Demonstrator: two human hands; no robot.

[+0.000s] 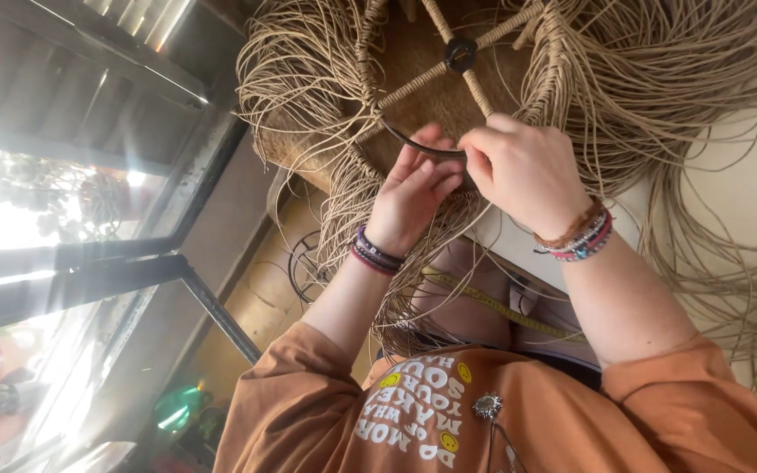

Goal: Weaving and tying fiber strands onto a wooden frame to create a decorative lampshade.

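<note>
Head view, tilted hard, looking down your chest at both hands. Your left hand (413, 188) lies with fingers loosely spread, fingertips on the dark wire hoop (422, 146) and the tan cords just below it. Your right hand (523, 171) is curled tight, pinching cord right at the hoop, just beside the left fingertips. The hoop belongs to a round frame (460, 54) with cord-wrapped spokes meeting at a dark hub, resting against your lap. Loose tan cords (676, 79) fan out in thick bundles all around the frame and hang over your wrists, hiding much of the hoop's rim. A yellow measuring tape (492, 305) runs across your lap under the hanging cords. Bead bracelets (582, 238) sit on the right wrist, more on the left. Your orange shirt (501, 412) fills the bottom, a bright window (54, 201) the left.
</note>
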